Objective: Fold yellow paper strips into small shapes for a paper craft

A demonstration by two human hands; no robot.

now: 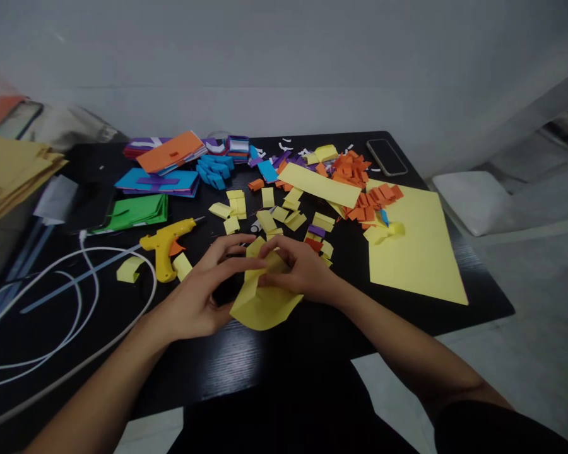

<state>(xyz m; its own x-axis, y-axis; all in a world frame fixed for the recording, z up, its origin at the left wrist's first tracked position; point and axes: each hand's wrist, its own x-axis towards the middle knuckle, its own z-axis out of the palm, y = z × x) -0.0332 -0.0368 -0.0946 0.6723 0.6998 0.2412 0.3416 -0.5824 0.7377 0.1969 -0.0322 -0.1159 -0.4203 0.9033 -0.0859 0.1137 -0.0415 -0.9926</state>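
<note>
A creased, bent piece of yellow paper [265, 309] is held up between my two hands above the front part of the black table. My right hand [300, 268] pinches it from the right, fingertips closed on its upper part. On its left side, my left hand [203, 293] is curled against the sheet, with the thumb low near its edge and the fingers over its top. Small folded yellow paper pieces [267, 221] lie just beyond my hands. Left of my left hand rests a yellow glue gun [165, 246], nozzle pointing right.
Folded orange pieces [350, 170], blue pieces [215, 170] and stacked coloured paper [156, 183] lie toward the back. A large yellow sheet [421, 246] covers the right side, with a phone [387, 157] behind it. A white cable [80, 302] loops across the left.
</note>
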